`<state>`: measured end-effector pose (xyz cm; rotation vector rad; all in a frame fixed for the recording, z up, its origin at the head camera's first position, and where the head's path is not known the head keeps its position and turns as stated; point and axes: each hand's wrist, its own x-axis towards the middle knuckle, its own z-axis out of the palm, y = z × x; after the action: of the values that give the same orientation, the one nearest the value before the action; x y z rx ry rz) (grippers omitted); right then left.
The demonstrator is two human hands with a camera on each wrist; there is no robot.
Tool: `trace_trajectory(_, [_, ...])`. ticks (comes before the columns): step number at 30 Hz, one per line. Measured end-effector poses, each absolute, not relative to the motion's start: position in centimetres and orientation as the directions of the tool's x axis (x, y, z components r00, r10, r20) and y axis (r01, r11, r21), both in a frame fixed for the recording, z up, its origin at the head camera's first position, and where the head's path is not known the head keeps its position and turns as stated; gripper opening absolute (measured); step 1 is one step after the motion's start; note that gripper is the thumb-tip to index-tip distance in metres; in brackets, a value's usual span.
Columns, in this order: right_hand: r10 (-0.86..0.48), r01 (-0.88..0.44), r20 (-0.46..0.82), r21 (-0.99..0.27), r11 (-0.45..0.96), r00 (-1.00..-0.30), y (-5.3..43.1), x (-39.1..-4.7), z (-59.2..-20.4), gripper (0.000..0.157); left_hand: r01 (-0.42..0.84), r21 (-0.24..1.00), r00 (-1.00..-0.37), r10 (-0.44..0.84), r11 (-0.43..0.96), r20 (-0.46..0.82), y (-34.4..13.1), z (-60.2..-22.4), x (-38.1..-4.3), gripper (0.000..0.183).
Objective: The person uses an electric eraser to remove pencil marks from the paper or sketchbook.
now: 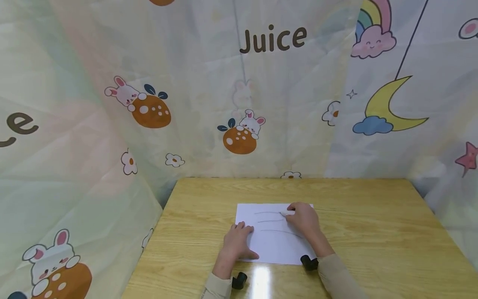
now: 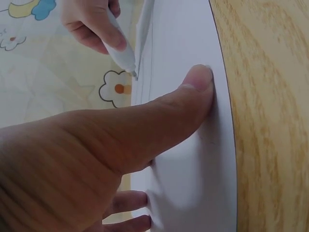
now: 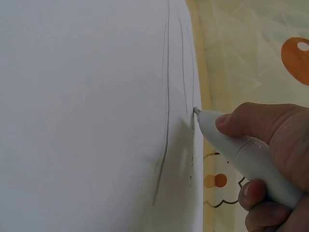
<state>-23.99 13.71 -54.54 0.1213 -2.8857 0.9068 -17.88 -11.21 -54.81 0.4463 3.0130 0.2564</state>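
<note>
A white sheet of paper [image 1: 276, 249] lies on the wooden table, with several thin grey pencil lines [image 3: 168, 96] across it. My right hand [image 1: 304, 220] grips a thick, white, pen-shaped electric eraser [image 3: 241, 150]. Its narrow tip meets the end of the line nearest the paper's far edge, and small dark crumbs [image 3: 191, 159] trail beyond that point. My left hand [image 1: 237, 241] rests on the left part of the sheet, thumb and fingers spread. In the left wrist view its thumb [image 2: 159, 118] presses near the paper's front edge.
The wooden table [image 1: 381, 232] extends around the sheet on all sides. A printed cloth [image 1: 201, 104] with rabbits, flowers and a moon hangs behind and beside it. Black wrist devices [image 1: 240, 281] show at both sleeves, and light glares off the table's front.
</note>
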Motion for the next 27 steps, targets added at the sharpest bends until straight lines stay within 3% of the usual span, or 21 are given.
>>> trace_trajectory(27, [-0.061,-0.13,0.15,-0.515,0.847,-0.987,12.95,-23.97,-54.8,0.02,0.281,0.181,-0.951,0.299,0.942,-0.078,-11.48,-55.14,-18.24,0.089])
